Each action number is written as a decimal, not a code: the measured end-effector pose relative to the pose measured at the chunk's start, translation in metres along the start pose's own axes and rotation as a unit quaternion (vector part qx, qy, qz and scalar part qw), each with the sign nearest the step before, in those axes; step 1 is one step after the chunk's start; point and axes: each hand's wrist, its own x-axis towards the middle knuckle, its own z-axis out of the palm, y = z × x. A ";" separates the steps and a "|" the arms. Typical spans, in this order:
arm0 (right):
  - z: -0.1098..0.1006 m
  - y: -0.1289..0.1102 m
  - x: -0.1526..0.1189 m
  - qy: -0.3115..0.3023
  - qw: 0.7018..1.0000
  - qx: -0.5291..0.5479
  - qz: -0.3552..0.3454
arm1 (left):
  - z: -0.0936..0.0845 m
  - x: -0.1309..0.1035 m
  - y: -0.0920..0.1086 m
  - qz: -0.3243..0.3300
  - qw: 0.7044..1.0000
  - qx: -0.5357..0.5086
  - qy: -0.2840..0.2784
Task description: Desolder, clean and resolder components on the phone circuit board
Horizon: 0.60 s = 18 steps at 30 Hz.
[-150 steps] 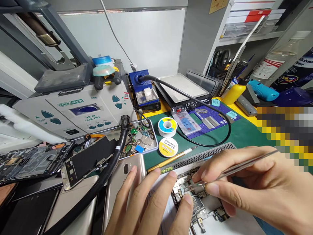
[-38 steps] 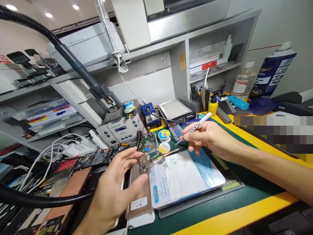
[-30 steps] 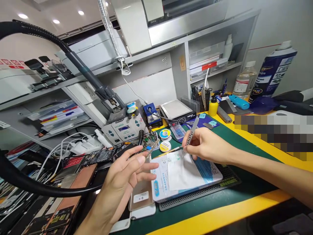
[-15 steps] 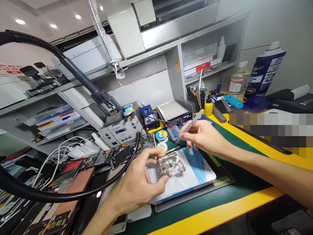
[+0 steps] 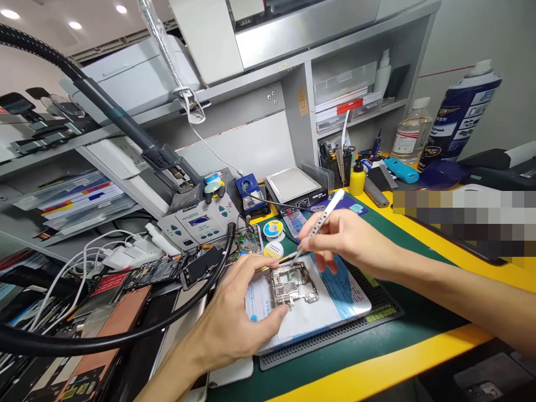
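My left hand (image 5: 237, 312) grips a phone logic board (image 5: 288, 289) by its left side, thumb at the lower edge and fingers at the upper one. The board is over a white and blue flat pack (image 5: 335, 310); whether it touches the pack I cannot tell. Pinched in my right hand (image 5: 349, 240) is a pair of metal tweezers (image 5: 325, 215) with holes along the arms. Their tips point down close to the board's upper edge. A thin brush-like stick (image 5: 287, 258) lies just behind the board.
Left of the pack stand a rework station (image 5: 201, 223) and a thick black hose (image 5: 167, 332) looping over phone parts. Behind are a solder reel (image 5: 273, 229), a yellow bottle (image 5: 357, 178) and a heating plate (image 5: 294, 186). A green mat (image 5: 422, 296) covers the bench.
My right hand has lowered slightly and brought the tweezers nearer the board. The board lies flatter in my left hand. The view has turned a little to the right.
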 end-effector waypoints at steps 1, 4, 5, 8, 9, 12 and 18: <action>0.002 0.002 -0.001 -0.020 1.000 0.000 0.015 | 0.000 -0.001 -0.002 0.007 1.000 0.007 -0.006; 0.007 0.012 -0.002 -0.055 0.997 -0.012 0.049 | -0.004 -0.001 -0.006 0.032 0.999 0.026 -0.024; 0.008 0.015 -0.002 -0.058 0.997 -0.018 0.056 | -0.005 0.000 -0.006 0.040 0.998 0.032 -0.028; 0.012 0.020 -0.003 -0.053 0.995 -0.030 0.075 | -0.007 0.000 -0.007 0.063 0.996 0.048 -0.030; 0.013 0.020 -0.004 -0.050 0.995 -0.030 0.079 | -0.007 -0.001 -0.008 0.068 0.996 0.052 -0.027; 0.018 0.020 -0.007 -0.042 0.995 -0.028 0.090 | -0.003 -0.008 -0.014 0.087 0.995 0.056 -0.010; 0.025 0.021 -0.011 -0.031 0.994 0.010 0.103 | 0.009 -0.029 -0.028 0.104 0.993 0.042 0.029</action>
